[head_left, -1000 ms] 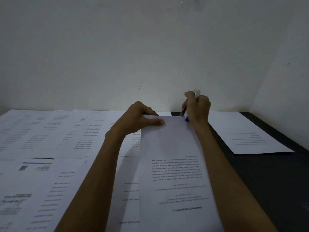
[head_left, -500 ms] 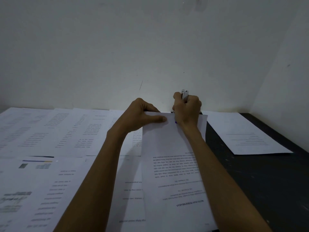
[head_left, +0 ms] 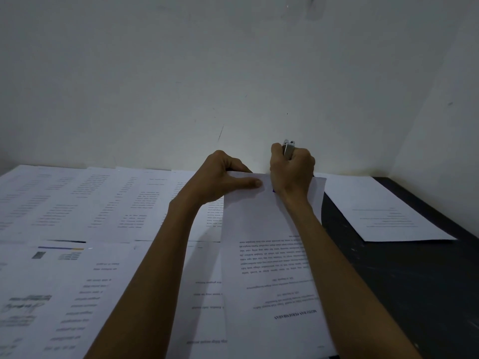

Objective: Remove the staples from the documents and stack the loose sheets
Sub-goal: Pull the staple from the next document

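Sheets (head_left: 77, 203) are spread over the bench (head_left: 414, 294) at left. The document (head_left: 269, 255) is pinched at its far edge by the left hand (head_left: 223, 177); a metal tool (head_left: 288, 147) is gripped by curled fingers of the right hand (head_left: 293, 169) at its corner. Staple prying seems in hand; a steady lift is called for next.

A left hand (head_left: 223, 180) pinches a printed document (head_left: 267, 255) at its far edge on a dark table (head_left: 414, 294); just right of those fingers (head_left: 248, 182), the right hand (head_left: 291, 172) grips a metal tool (head_left: 288, 149).
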